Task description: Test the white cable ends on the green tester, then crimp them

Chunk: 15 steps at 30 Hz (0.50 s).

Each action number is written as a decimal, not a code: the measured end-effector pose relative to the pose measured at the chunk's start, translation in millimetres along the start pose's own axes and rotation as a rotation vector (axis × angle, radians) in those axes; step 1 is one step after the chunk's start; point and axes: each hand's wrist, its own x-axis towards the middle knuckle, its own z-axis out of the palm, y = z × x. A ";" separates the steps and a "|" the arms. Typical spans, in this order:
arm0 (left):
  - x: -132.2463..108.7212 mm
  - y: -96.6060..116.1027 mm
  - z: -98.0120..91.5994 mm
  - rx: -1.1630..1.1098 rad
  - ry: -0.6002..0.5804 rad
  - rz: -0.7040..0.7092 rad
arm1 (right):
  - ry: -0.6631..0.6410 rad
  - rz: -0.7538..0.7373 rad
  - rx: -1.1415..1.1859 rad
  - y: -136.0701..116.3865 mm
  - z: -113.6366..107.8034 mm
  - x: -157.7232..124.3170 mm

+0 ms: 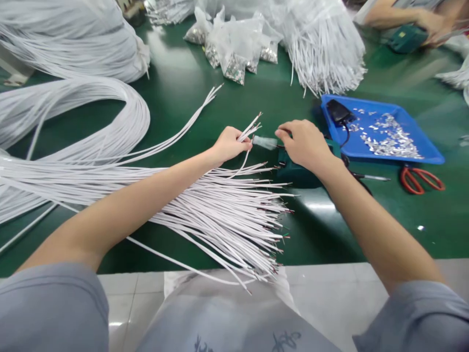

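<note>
Several thin white cables (248,131) with bared, copper-coloured ends are pinched in my left hand (230,145), above the table. My right hand (304,145) is over a green box-shaped device (298,171), its thumb and fingers curled close together. Whatever lies between those fingers is hidden. A translucent, whitish piece (266,142) sticks out from the device's side toward the cable ends in my left hand. Below my left forearm lies a large fanned bundle of white cables (227,210), their stripped ends pointing right.
A blue tray (432,151) with small shiny metal pieces and a black adapter (339,111) stands at right. Near it lie red-handled scissors (421,180) and a pen-like tool (373,177). Plastic bags (234,54) and more cable bundles (326,49) lie behind. A co-worker's hands (432,24) hold another green device.
</note>
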 end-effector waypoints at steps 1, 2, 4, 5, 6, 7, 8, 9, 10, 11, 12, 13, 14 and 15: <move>0.6 -0.5 0.0 0.003 0.008 -0.006 | 0.010 0.004 0.004 2.3 0.4 -0.4; 1.2 -1.1 -0.2 0.004 0.016 -0.011 | 0.012 0.011 0.003 4.3 0.0 -0.8; 2.2 -2.1 -0.9 0.001 0.034 -0.016 | 0.022 0.034 -0.013 6.8 -2.7 -2.3; 2.4 -2.4 -1.3 -0.002 0.044 -0.014 | 0.048 0.041 -0.015 6.4 -4.8 -3.9; 2.3 -2.5 -1.7 -0.005 0.054 -0.014 | 0.093 0.032 0.001 4.4 -6.7 -6.2; 1.9 -2.2 -2.1 -0.008 0.062 -0.013 | 0.144 -0.004 0.043 0.5 -8.2 -9.3; 1.1 -1.6 -2.3 -0.011 0.065 -0.011 | 0.181 -0.075 0.113 -5.1 -8.6 -13.1; 0.1 -0.8 -2.5 -0.015 0.059 -0.011 | 0.189 -0.175 0.203 -12.4 -7.6 -17.3; -1.2 0.2 -2.5 -0.023 0.046 -0.012 | 0.158 -0.295 0.298 -20.7 -5.0 -21.7; -2.6 1.3 -2.5 -0.035 0.028 -0.015 | 0.097 -0.415 0.375 -29.5 -0.9 -25.8; -3.9 2.2 -2.4 -0.052 0.012 -0.019 | 0.024 -0.520 0.421 -38.0 4.5 -29.5; -5.1 2.9 -2.3 -0.069 0.005 -0.027 | -0.044 -0.597 0.429 -45.6 10.5 -32.5; -5.9 3.4 -2.3 -0.083 0.001 -0.036 | -0.092 -0.640 0.409 -51.9 16.6 -34.9; -6.3 3.6 -2.3 -0.092 0.002 -0.041 | -0.122 -0.653 0.369 -56.6 21.9 -37.0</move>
